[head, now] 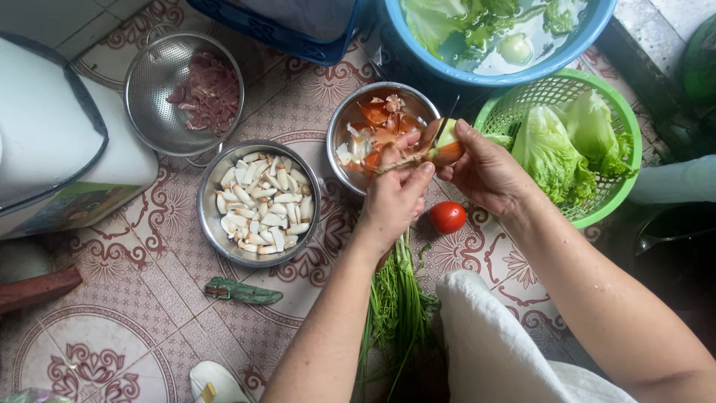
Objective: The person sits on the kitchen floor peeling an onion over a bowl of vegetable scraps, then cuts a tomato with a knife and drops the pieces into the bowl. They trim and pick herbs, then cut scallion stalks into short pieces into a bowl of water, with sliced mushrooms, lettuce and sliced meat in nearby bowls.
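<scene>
- Right hand [483, 173] is closed on a knife [446, 122] and supports a partly peeled fruit [446, 146] at its fingertips.
- Left hand [397, 195] is pinched on the fruit's 9 o'clock side, thumb against a peel strip.
- Fruit is held over the 3 o'clock rim of a steel bowl [341, 130] containing peelings.
- A tomato [447, 217] lies on the tiled floor [149, 298] at 6 o'clock of the hands.
- A bowl of white slices [212, 224] sits at 9 o'clock; a green basket [514, 108] of lettuce at 3 o'clock.
- Herbs [395, 298] lie under the left forearm.
- A strainer [145, 97] of meat is noted at 10 o'clock.
</scene>
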{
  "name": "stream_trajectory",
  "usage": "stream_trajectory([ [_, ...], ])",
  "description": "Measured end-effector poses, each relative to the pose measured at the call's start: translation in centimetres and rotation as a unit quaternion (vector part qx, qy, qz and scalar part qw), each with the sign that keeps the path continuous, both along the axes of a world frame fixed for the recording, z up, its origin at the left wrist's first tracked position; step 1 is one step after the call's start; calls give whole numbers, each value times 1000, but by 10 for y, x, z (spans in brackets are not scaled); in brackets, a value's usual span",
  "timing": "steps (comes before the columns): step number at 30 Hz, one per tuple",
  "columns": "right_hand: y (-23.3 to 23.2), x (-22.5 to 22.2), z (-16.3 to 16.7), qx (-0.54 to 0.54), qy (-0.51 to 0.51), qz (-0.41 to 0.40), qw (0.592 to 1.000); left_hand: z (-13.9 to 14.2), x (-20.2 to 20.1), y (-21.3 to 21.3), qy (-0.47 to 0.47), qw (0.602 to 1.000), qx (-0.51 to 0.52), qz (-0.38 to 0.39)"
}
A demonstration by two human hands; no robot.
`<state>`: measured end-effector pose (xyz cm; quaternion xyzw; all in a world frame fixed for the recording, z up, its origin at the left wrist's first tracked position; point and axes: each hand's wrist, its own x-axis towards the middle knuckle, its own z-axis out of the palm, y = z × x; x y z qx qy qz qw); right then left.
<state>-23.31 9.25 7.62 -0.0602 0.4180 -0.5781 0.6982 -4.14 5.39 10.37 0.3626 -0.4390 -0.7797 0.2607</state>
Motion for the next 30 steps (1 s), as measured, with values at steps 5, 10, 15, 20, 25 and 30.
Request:
stream_trajectory([
  [5, 0, 0, -4, -36, 9, 2, 999, 5, -4, -3, -85, 989, -120, 24],
  [10, 3, 2, 9, 3, 33, 13, 999, -19, 3, -13, -87, 991, 39, 99],
  [15, 8, 4, 32, -23, -13, 48, 999, -62, 7, -41, -169, 967, 109, 154],
  [20, 4, -1, 33, -40, 3, 53, 998, -77, 23, -47, 8, 953, 294, 70],
  [25, -4, -1, 18, -39, 70, 37, 996, -59, 31, -31, 149, 928, 337, 44],
  [30, -2, -1, 13, -34, 49, 23, 998, -53, 31, -31, 122, 942, 309, 56],
])
